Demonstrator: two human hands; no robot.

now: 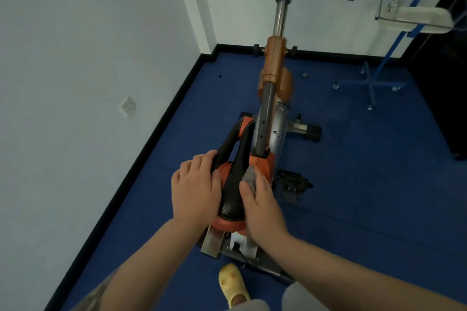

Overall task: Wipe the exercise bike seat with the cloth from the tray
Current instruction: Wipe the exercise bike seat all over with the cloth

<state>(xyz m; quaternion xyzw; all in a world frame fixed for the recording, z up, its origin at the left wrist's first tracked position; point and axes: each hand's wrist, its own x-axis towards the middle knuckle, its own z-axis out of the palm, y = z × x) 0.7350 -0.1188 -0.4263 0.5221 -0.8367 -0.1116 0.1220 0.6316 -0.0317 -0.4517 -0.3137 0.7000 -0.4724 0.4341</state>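
On the seat (233, 184), left hand (195, 184) steadying, right hand (260, 199) pressing cloth (249, 176)

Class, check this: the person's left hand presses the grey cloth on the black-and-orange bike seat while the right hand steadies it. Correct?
No. The head view shows the right hand pressing the grey cloth on the black-and-orange bike seat; the left hand steadies it.

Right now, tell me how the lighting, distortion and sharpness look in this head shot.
Head view: dim, bluish, even light without hard shadows; wide-angle bending curves the wall edges and floor trim; the seat, cloth and both hands are fairly sharp; the tray at upper right looks softer.
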